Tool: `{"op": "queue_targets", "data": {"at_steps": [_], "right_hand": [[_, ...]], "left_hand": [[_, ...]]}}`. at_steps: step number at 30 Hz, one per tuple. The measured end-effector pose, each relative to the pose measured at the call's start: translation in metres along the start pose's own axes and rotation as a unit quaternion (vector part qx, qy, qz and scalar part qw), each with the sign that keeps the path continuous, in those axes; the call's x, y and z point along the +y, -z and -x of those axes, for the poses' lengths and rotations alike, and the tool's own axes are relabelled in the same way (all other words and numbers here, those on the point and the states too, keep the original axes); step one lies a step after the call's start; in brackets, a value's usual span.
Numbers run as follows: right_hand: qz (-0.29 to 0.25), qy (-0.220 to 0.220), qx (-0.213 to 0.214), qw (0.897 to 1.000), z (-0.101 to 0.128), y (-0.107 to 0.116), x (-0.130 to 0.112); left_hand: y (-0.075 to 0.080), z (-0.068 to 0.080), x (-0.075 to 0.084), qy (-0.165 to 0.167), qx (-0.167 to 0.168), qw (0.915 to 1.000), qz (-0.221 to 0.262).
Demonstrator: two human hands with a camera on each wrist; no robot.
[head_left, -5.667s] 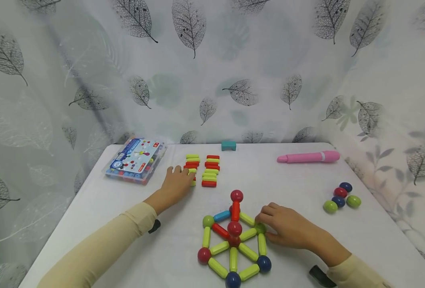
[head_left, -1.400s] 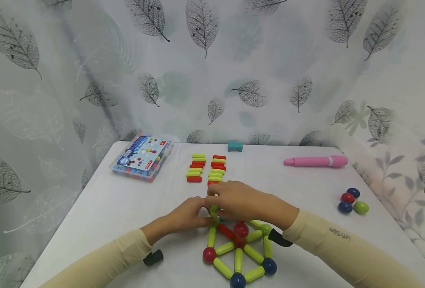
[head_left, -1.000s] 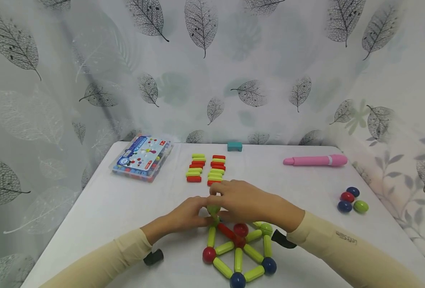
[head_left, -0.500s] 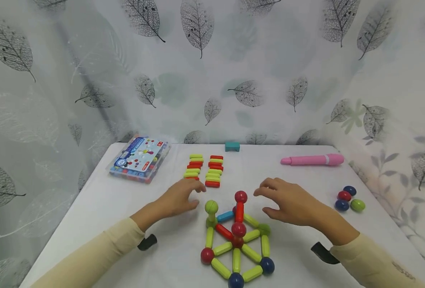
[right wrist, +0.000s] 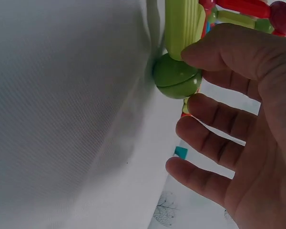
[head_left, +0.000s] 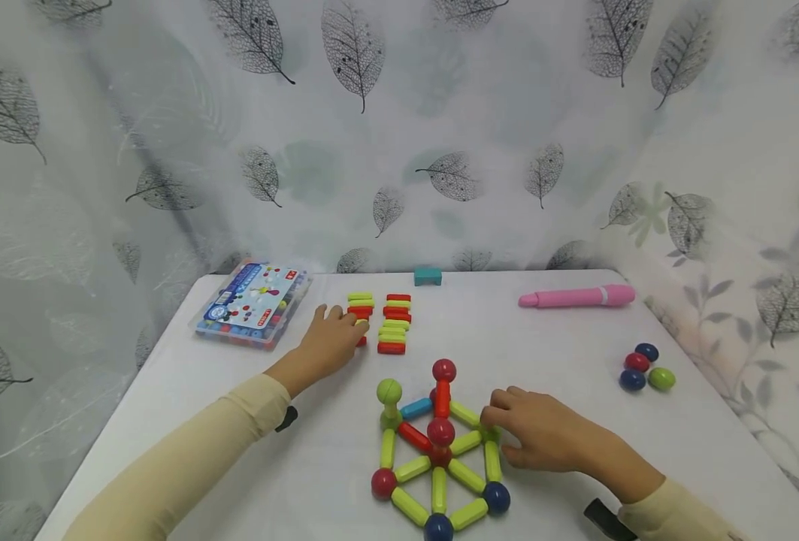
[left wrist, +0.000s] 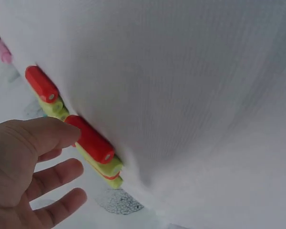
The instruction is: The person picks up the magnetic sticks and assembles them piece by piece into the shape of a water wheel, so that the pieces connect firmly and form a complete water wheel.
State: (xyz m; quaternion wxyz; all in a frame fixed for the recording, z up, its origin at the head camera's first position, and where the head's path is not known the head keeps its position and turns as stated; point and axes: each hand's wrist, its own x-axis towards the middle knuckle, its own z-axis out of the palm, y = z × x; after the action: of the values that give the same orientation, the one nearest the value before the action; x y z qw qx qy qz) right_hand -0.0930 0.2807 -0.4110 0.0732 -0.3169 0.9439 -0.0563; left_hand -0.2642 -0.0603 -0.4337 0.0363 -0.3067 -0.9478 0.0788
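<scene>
A wheel-shaped frame of toy rods [head_left: 439, 488] and balls lies on the table, with two red balls [head_left: 444, 370] raised on red rods. On its left corner, a light green ball [head_left: 389, 391] tops an upright green rod. My left hand [head_left: 325, 342] reaches over the left column of loose rods. Its thumb touches a red rod [left wrist: 93, 140] in the left wrist view, the other fingers spread loosely. My right hand [head_left: 541, 432] pinches the green corner ball [right wrist: 176, 76] on the frame's right between thumb and index finger; its other fingers are extended.
A second column of red and yellow-green rods [head_left: 394, 323] lies beside the first. A clear box [head_left: 250, 304] of pieces stands back left. A teal block [head_left: 428, 276] and a pink pen-like object [head_left: 577, 297] lie at the back. Several loose balls [head_left: 637, 361] sit at right.
A green ball on an upright rod now stands on the frame's left corner; one green ball left the right-hand group. Both hands let go there, then moved apart to the rods and the right corner ball.
</scene>
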Motion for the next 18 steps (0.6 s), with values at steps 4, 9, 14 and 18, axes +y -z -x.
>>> {"op": "queue_targets", "data": {"at_steps": [4, 9, 14, 18], "right_hand": [[0.006, 0.005, -0.002, 1.000, -0.003, -0.002, 0.000], [0.029, 0.012, 0.012, 0.999, -0.007, -0.002, -0.001], [0.039, 0.019, 0.013, 0.999, -0.010, 0.001, -0.003], [0.043, 0.031, 0.012, 0.999, -0.012, 0.003, -0.005]], "left_hand": [[-0.004, -0.001, 0.000, 0.013, -0.022, 0.9997, 0.003], [-0.005, -0.001, 0.001, 0.017, -0.024, 0.9995, 0.012], [-0.007, 0.000, 0.001, 0.015, -0.013, 0.9998, 0.011], [-0.008, 0.002, 0.000, 0.016, -0.009, 0.9998, 0.002]]}}
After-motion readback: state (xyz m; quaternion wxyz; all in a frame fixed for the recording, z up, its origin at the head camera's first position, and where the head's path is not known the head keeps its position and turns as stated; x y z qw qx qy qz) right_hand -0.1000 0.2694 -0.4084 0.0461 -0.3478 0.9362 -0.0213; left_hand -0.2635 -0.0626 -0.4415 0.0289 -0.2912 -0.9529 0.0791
